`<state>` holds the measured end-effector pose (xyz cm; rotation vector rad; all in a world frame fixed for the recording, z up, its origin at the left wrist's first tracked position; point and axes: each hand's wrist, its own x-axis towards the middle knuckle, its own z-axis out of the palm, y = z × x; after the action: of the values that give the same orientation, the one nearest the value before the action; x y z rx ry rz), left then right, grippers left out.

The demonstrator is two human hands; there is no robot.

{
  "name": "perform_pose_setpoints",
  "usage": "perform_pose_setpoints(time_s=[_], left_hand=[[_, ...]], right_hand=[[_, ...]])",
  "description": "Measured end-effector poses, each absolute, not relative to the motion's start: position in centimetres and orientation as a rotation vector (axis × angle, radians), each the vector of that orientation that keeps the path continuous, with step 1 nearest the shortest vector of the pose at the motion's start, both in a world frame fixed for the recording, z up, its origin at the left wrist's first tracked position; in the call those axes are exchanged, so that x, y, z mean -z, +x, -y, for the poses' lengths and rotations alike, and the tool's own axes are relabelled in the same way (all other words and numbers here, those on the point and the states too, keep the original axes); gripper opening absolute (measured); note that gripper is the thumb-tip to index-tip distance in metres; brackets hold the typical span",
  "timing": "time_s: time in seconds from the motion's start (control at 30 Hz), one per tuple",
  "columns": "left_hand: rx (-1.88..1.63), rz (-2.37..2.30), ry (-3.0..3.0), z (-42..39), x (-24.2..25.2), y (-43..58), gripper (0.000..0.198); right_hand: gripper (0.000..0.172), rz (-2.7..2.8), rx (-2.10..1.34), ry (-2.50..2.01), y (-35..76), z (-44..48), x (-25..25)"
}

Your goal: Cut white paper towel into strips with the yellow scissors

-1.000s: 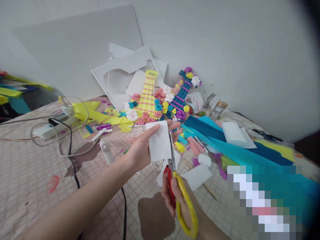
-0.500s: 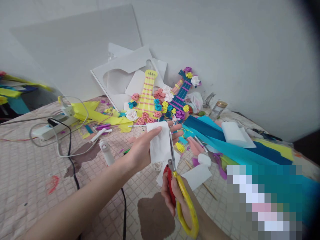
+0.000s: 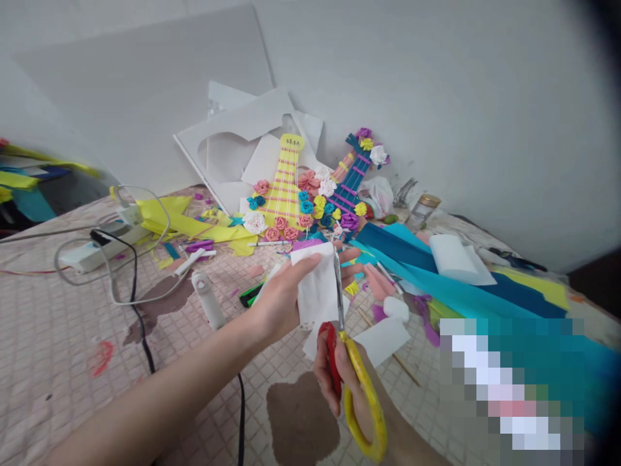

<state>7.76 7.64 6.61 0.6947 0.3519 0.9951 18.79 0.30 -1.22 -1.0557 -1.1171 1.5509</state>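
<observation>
A small white sheet of crepe paper (image 3: 317,288) lies across my left hand (image 3: 281,291), pinned under the thumb, with the other fingers behind it and their tips showing on the right. My right hand (image 3: 347,382) grips the scissors (image 3: 361,395), which have one red and one yellow handle. Their blades point away from me along the paper's right edge and look closed or nearly so. Beyond the paper stands a yellow guitar-shaped craft (image 3: 284,181) trimmed with paper flowers; a dark blue one (image 3: 352,181) leans to its right.
A white glue gun (image 3: 207,299) stands left of my hands, near a power strip (image 3: 101,249) with loose cables. Teal and blue crepe paper (image 3: 436,278), a white paper roll (image 3: 453,257) and a glass jar (image 3: 424,210) lie to the right. Cut-out white board (image 3: 233,129) leans on the wall.
My left hand and the white paper have shifted slightly right and down. The scissor blades have come closer together along the paper's edge. A green and black object shows more fully beside my left hand.
</observation>
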Motion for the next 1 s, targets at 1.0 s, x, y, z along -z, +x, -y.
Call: perform_pose_setpoints(time_s=[1.0], left_hand=[[-0.966, -0.323, 0.715, -7.7, -6.14, 7.52, 0.047]], right_hand=[[0.052, 1.152, -1.557, -1.108, 18.65, -0.48, 1.33]])
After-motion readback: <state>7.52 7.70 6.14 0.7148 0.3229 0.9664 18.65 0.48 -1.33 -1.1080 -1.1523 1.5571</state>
